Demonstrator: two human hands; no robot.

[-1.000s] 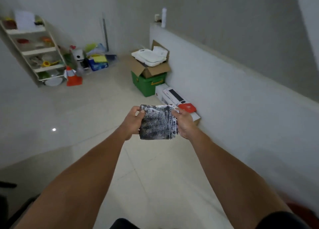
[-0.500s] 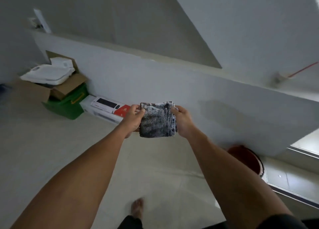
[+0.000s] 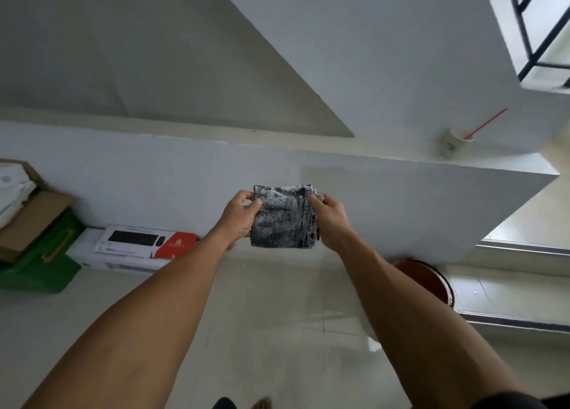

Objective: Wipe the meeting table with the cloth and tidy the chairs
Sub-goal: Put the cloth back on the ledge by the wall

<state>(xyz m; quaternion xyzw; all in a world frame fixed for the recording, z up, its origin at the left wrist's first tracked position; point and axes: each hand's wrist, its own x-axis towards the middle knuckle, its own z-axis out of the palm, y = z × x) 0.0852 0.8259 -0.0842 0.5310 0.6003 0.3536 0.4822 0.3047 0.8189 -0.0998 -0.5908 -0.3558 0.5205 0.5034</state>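
Two hands hold one folded cloth (image 3: 282,217) at the centre of the frame, out in front of the person and above the pale tiled floor (image 3: 277,316). The left hand (image 3: 239,219) pinches the cloth's left edge between thumb and curled fingers; the right hand (image 3: 328,220) grips the right edge, where the folded layers show as stacked hems. The cloth is dark grey, mottled with lighter patches, and folded to a rough square that hangs flat between the hands.

Straight behind the cloth runs a low white wall (image 3: 154,174) across the middle of the frame, with a ledge along its top. At the foot of that wall, left of the hands, lies a long white box (image 3: 135,248) printed with a black keyboard and a red panel. Further left, at the frame's left edge, a green crate (image 3: 43,260) stands on the floor with an open cardboard box (image 3: 27,220) on top of it. At lower right of the hands, partly hidden by the right forearm, a reddish-brown bucket (image 3: 428,279) stands beside the wall's end. On the ledge at upper right a paper cup (image 3: 455,140) holds a red straw (image 3: 487,123). A barred window (image 3: 539,29) fills the upper right corner. No meeting tabletop or chairs appear in view.
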